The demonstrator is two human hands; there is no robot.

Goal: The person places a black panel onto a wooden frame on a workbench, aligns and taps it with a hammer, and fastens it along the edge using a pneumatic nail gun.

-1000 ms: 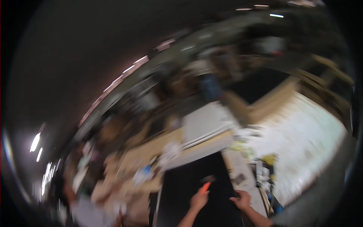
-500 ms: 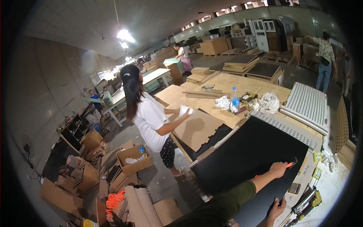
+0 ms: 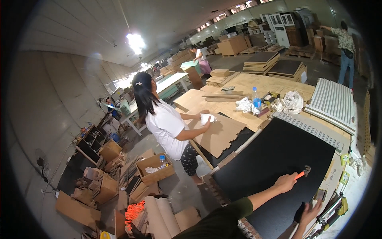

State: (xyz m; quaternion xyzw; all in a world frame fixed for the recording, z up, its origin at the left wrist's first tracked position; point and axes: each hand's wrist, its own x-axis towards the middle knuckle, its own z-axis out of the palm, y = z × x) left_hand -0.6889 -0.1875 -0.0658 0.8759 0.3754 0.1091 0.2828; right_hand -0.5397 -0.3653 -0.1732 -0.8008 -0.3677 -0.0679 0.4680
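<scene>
While an orange-handled hammer [image 3: 303, 173] is gripped by the left hand [image 3: 285, 183] in the lower right of the frame, its head is held over the black panel [image 3: 274, 155]; whether the surface is touched cannot be told. The panel is laid flat across the right half of the frame. The right hand [image 3: 310, 213] is held lower down, by the panel's right edge, fingers apart and nothing seen in its grasp. Just beyond it, near the right rim, a green tool [image 3: 343, 208] can be seen. Work on the panel is judged to be under way: the panel is laid out and the hammer is in hand, but no nail can be made out on the black face, so how much is done or left cannot be told. At centre, a white wad [image 3: 206, 118] is held over a brown board [image 3: 223, 137] by a co-worker [image 3: 167, 121].
</scene>
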